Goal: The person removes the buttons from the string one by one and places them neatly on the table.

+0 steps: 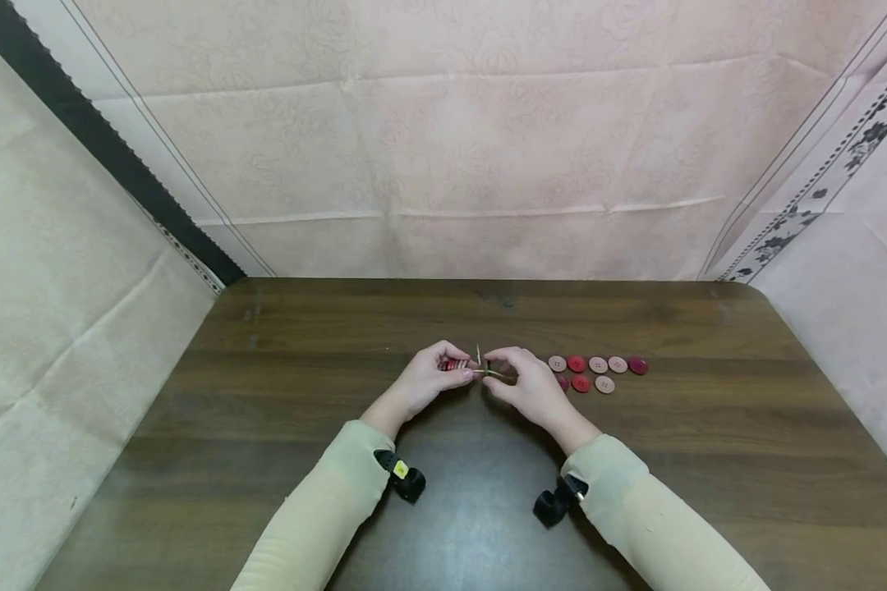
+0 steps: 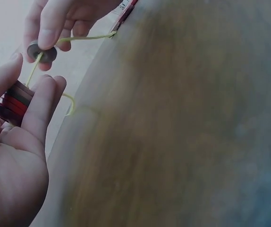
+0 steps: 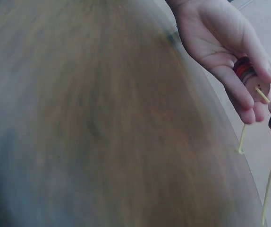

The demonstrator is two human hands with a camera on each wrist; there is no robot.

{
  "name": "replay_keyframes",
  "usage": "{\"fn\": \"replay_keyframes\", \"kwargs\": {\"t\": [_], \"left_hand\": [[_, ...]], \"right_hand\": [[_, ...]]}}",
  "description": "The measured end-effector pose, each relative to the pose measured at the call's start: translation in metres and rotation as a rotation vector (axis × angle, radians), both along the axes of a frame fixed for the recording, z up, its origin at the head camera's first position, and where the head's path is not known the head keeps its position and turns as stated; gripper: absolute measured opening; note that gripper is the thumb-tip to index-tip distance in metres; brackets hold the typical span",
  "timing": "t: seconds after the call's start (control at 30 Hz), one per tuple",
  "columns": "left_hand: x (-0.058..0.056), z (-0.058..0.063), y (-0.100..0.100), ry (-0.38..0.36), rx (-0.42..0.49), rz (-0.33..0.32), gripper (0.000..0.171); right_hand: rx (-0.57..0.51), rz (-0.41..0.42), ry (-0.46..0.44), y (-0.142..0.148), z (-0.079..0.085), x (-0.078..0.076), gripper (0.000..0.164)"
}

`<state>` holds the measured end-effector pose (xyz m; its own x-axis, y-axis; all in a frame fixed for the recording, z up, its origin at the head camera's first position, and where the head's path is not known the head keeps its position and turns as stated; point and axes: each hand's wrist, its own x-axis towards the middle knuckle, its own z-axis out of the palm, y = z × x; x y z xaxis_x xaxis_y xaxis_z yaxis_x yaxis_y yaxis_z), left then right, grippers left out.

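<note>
Left wrist view shows the left hand (image 2: 17, 175) pinching a stack of buttons (image 2: 15, 105) strung on yellow cord (image 2: 88, 38); the right hand (image 1: 526, 386) pinches a dark button (image 2: 51, 55) just apart from it — cord seems to pass through, though fingertips partly hide this. Stringing looks part done: at least eight loose buttons (image 1: 618, 364) lie unstrung beyond the right hand — toward the table's (image 1: 340, 328) far right corner.

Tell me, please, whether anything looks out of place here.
Nothing stands out: the left hand grips a neat button stack, the right hand pinches a dark button on the yellow cord, and loose buttons lie in two rows.
</note>
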<state>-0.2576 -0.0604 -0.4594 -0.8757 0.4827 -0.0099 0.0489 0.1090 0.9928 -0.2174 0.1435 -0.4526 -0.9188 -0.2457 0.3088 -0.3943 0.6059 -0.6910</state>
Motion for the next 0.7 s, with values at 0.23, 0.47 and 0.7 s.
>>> {"fn": "replay_keyframes", "kwargs": {"t": [0.23, 0.47, 0.7], "left_hand": [[0.000, 0.000, -0.002, -0.025, 0.028, -0.006, 0.025], [-0.001, -0.001, -0.003, -0.042, 0.030, 0.002, 0.024], [-0.001, 0.000, -0.003, -0.025, 0.009, 0.020, 0.024]], "right_hand": [[0.024, -0.028, 0.009, 0.014, -0.002, 0.000, 0.035], [0.038, -0.042, 0.032, 0.022, -0.004, -0.001, 0.034], [0.026, -0.040, 0.010, 0.026, -0.002, 0.000, 0.034]]}}
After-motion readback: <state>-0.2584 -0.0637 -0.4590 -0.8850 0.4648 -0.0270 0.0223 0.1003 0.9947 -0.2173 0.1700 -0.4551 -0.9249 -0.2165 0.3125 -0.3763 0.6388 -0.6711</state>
